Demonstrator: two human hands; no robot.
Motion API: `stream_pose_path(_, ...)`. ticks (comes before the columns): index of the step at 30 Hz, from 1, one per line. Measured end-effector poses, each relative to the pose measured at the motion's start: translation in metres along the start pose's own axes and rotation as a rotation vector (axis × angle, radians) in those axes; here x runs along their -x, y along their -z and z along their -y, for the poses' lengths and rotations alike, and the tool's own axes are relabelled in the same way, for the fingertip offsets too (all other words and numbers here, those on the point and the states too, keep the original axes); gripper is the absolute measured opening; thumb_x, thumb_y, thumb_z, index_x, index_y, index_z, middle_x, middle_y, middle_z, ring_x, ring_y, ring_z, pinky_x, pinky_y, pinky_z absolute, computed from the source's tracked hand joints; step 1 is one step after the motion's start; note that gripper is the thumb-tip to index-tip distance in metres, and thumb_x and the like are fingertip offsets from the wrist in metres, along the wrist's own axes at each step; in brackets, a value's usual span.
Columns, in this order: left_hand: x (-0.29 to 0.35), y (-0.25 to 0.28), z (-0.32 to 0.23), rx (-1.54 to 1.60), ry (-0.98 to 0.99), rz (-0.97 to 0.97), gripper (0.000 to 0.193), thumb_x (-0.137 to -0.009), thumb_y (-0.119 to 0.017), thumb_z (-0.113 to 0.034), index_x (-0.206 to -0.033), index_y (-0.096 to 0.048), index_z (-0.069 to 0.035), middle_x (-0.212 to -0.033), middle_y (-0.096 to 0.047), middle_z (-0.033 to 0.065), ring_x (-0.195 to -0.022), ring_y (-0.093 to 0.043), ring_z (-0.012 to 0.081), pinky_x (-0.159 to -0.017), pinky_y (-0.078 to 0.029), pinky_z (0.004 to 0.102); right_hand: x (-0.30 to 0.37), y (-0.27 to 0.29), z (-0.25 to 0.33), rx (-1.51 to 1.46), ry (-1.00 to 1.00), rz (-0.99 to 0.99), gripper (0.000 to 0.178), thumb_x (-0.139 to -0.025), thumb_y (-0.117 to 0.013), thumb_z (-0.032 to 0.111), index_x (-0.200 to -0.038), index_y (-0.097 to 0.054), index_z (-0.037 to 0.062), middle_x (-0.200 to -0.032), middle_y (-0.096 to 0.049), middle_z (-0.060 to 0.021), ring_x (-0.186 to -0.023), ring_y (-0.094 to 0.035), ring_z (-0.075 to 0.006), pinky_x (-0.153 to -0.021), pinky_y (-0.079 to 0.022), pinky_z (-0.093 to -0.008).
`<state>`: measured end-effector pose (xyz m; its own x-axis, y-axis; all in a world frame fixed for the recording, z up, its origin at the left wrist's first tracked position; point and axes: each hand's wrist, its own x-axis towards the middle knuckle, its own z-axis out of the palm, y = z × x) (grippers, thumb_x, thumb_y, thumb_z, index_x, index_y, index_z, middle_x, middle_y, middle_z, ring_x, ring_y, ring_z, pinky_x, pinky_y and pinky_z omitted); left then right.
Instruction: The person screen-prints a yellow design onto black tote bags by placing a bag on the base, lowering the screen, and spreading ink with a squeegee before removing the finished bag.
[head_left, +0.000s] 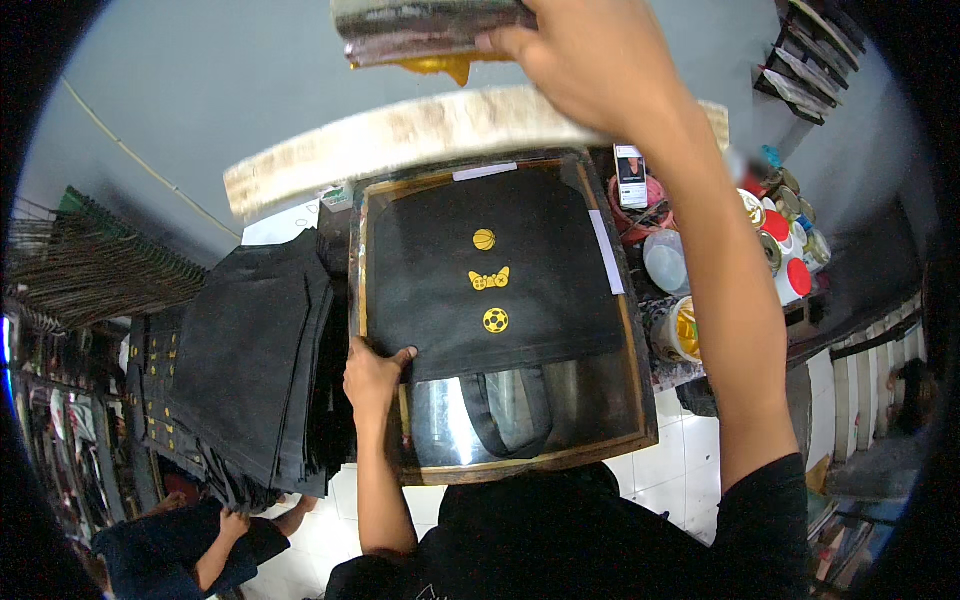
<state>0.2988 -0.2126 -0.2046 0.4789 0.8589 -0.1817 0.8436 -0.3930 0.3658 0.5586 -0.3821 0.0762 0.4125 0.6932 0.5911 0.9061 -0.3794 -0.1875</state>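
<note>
Bag: a black fabric bag (430,290) lies flat on a dark, glossy, wood-edged board (530,473), its strap handle (490,430) looped toward the person over the shiny lower part.
Yellow prints: three in a column down the bag's middle: a basketball (484,239), a game controller (489,279) and a football (496,320).
Left hand: the left hand (376,377) is at the board's left side, thumb on the bag's lower left corner, fingers by the rim; whether they curl around underneath, I cannot tell.
Right hand: raised beyond the far side of the board, the right hand (575,60) grips a blurred, grey, block-like tool (420,30) with yellow ink (440,66) hanging from its lower edge.
Pale bar: a long, whitish, stained bar (400,135) spans the view between that tool and the board, the right wrist in front of it.
Left side: a thick stack of black fabric bags (250,340); a co-worker's hand (234,522) is at its lower edge.
Right side: a phone (631,178) stands by a pink basket (655,195); near them are a tub with yellow contents (675,335) and red-lidded jars (797,277).
</note>
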Motion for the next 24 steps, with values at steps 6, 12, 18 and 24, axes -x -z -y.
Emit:
stream_pose_path(6,-0.018,0.014,0.005,0.396,-0.187,0.116,0.043,-0.08,-0.084,-0.021,-0.108,-0.068,0.007,-0.101,-0.074,0.0239,-0.097,-0.072,0.0281,-0.087,-0.053,0.0378,-0.04,0.001,-0.021,0.097,0.06,-0.198,0.024,-0.086,-0.072,0.017,-0.1,-0.069,-0.0021,-0.099,-0.071,-0.0271,-0.097,-0.067,-0.0437,-0.087,-0.052,-0.0502)
stream_pose_path(12,-0.008,0.115,-0.002,0.861,-0.24,-0.21,0.02,-0.088,-0.078,-0.012,-0.097,-0.061,-0.006,-0.088,-0.053,-0.003,-0.082,-0.049,0.0099,-0.076,-0.042,0.0258,-0.07,0.0,-0.042,0.109,0.048,-0.202,0.034,-0.082,-0.077,0.025,-0.104,-0.07,0.0,-0.102,-0.071,-0.0269,-0.1,-0.067,-0.0443,-0.086,-0.052,-0.0495)
stream_pose_path(18,-0.013,0.302,0.27,0.425,-0.172,-0.502,0.019,-0.085,-0.081,-0.005,-0.092,-0.063,-0.006,-0.083,-0.059,-0.0038,-0.077,-0.053,0.0077,-0.068,-0.043,0.0238,-0.092,-0.001,-0.039,0.106,0.079,-0.201,0.032,-0.079,-0.077,0.024,-0.102,-0.071,0.0018,-0.101,-0.071,-0.0258,-0.099,-0.067,-0.0442,-0.085,-0.052,-0.05)
stream_pose_path(24,0.016,0.322,0.28,-1.112,0.313,-1.24,0.071,-0.086,-0.079,-0.036,-0.144,-0.05,-0.008,-0.142,-0.057,0.0177,-0.13,-0.053,0.0399,-0.1,-0.044,0.0525,-0.098,-0.015,-0.046,0.065,0.056,-0.197,0.033,-0.077,-0.079,0.024,-0.098,-0.072,0.0012,-0.098,-0.071,-0.0258,-0.095,-0.068,-0.0434,-0.083,-0.052,-0.0493)
